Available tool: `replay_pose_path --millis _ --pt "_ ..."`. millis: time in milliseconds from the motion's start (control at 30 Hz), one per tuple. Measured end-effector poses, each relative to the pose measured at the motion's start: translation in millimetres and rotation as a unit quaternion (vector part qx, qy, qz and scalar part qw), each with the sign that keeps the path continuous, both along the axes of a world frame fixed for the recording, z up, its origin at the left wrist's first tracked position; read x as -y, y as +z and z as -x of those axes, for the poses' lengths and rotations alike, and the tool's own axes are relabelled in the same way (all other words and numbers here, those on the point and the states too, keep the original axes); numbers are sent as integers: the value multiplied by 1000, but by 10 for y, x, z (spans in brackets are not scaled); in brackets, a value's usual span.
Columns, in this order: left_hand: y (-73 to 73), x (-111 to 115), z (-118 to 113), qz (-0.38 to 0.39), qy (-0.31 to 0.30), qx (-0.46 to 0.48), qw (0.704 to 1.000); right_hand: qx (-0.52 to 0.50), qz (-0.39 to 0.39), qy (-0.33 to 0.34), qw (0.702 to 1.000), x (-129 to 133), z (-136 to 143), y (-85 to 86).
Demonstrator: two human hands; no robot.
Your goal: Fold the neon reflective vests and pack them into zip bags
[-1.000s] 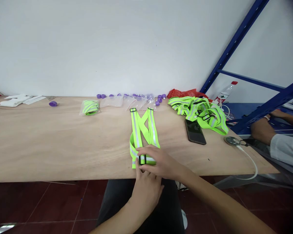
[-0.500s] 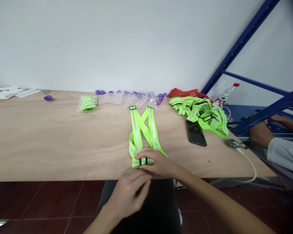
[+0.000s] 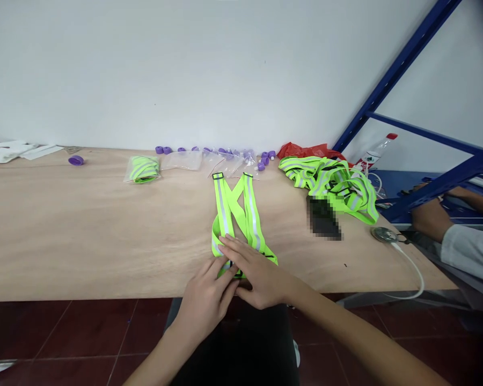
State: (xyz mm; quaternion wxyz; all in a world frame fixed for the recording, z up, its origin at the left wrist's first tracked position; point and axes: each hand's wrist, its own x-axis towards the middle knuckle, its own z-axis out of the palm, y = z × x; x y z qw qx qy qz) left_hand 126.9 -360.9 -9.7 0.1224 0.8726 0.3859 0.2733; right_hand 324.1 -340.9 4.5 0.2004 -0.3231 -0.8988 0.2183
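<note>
A neon yellow-green strap harness (image 3: 250, 212) with grey reflective stripes lies on the wooden table, its two straps crossing and two black buckles at the far end. At its near end, by the table's front edge, my left hand (image 3: 207, 289) has its fingers closed on the strap's lower left part. My right hand (image 3: 260, 271) grips the same end from the right, fingers stretched across the strap and thumb below. Both hands meet there and hide part of the black buckles between them.
A bagged folded harness (image 3: 144, 169), clear bags (image 3: 181, 160) and purple caps (image 3: 264, 158) lie toward the wall. At right are piled harnesses (image 3: 330, 182), a blurred-out dark object (image 3: 324, 217), a bottle (image 3: 376, 153), a blue rack (image 3: 390, 69) and another person's arm (image 3: 430, 221).
My left hand has moved up and left onto the strap end. My right hand now lies over the near buckles, which were in plainer view before.
</note>
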Motion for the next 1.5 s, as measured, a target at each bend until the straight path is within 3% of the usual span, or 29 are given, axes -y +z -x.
replay_pose_path --millis 200,300,400,467,867,1500 --pt "42 -102 -44 -25 -6 -65 998 -3 -83 -28 996 79 -102 -36" --pt "48 -114 -28 -29 -3 -80 996 -25 -106 -114 988 182 -337 -92" --pt "66 -126 7 -14 -9 -82 996 -44 -78 -223 971 296 -603 -161" --pt "85 -146 31 -6 -23 -76 997 -45 -54 -250 966 352 -718 -178" --pt "192 -303 111 55 -63 -39 996 -47 59 -234 969 281 -698 -34" --pt "203 -392 305 58 -85 -27 994 -13 -87 -152 984 198 -662 -23"
